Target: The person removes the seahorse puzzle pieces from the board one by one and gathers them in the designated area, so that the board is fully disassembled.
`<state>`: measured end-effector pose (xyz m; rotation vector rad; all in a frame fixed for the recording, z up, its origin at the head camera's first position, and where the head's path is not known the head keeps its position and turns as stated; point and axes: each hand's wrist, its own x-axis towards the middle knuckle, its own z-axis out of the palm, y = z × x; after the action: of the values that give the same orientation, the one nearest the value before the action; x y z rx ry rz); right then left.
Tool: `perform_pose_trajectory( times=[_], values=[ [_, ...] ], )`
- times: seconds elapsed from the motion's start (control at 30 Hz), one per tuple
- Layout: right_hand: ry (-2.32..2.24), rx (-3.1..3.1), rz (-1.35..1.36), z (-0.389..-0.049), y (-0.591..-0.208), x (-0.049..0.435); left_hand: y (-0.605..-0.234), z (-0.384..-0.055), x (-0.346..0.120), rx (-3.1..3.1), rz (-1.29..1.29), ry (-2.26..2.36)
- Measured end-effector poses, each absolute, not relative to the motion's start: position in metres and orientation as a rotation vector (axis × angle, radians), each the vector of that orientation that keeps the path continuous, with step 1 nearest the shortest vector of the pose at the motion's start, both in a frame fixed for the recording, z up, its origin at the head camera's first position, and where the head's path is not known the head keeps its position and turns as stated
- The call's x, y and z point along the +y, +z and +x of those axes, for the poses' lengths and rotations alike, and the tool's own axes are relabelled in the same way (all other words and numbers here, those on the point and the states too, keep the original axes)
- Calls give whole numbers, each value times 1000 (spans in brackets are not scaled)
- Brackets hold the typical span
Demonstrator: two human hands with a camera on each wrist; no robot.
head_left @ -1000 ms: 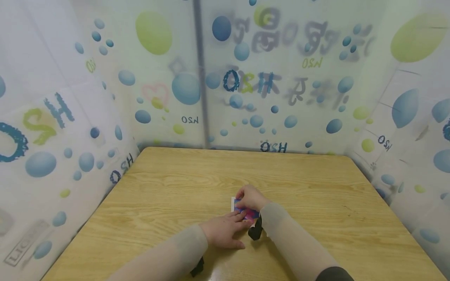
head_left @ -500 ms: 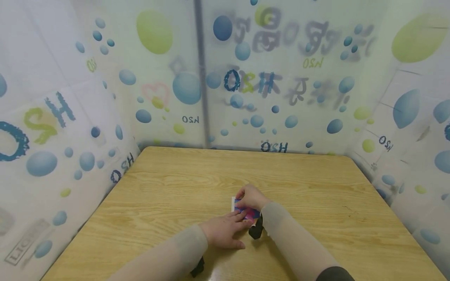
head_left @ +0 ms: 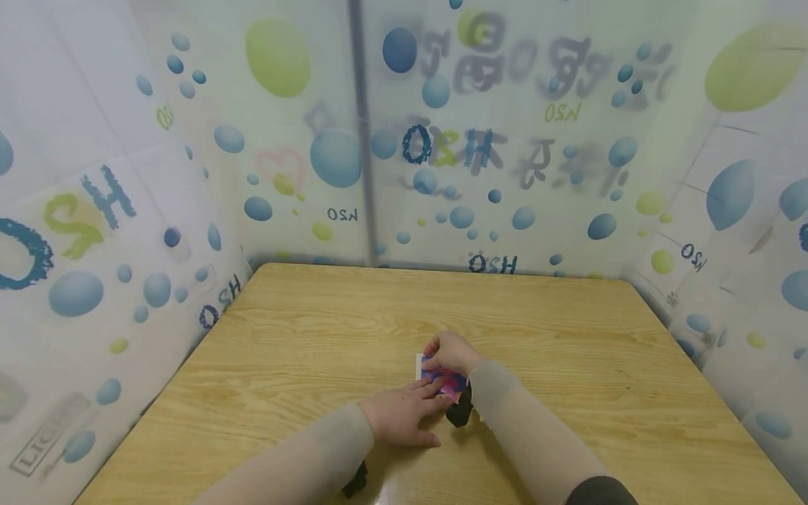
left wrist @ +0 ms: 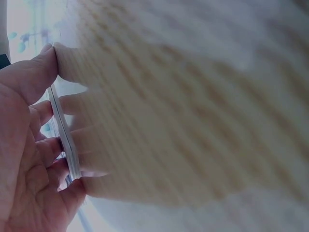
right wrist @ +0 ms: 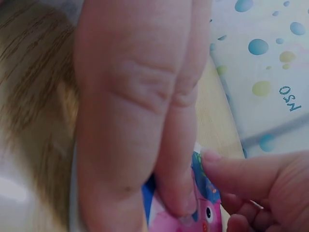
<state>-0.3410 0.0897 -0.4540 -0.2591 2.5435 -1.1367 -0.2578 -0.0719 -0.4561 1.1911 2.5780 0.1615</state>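
Note:
A small picture book [head_left: 453,383] with a blue and pink cover and a white strip on its left side lies on the wooden table. My left hand [head_left: 407,416] is spread palm down, its fingers resting across the near part of the cover. The layered edge of the book [left wrist: 67,140] shows in the left wrist view, between that hand's thumb and little finger. My right hand [head_left: 453,355] reaches over the far side and pinches the book's edge. In the right wrist view its thumb lies at a corner beside a printed eye, the other fingers curled. Both hands cover much of the picture.
The table [head_left: 303,330] has rounded far corners. White patterned curtains [head_left: 517,231] with blue and green dots stand along its back and both sides. Black straps [head_left: 459,410] are at the wrists, below pale sleeves.

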Motion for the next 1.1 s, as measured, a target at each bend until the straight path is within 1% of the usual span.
perform_pose_trajectory(
  times=[0.37,0.73,1.1],
  values=[
    [-1170,2535,-260,-344,-460,92,-455,-257,-72,2578,1175,183],
    [-1192,2504,-272,-342,-456,94,-454,-256,-72,2589,1180,181],
    [-1216,2495,-228,-343,-463,94,-455,-255,-72,2605,1193,165]
  ],
)
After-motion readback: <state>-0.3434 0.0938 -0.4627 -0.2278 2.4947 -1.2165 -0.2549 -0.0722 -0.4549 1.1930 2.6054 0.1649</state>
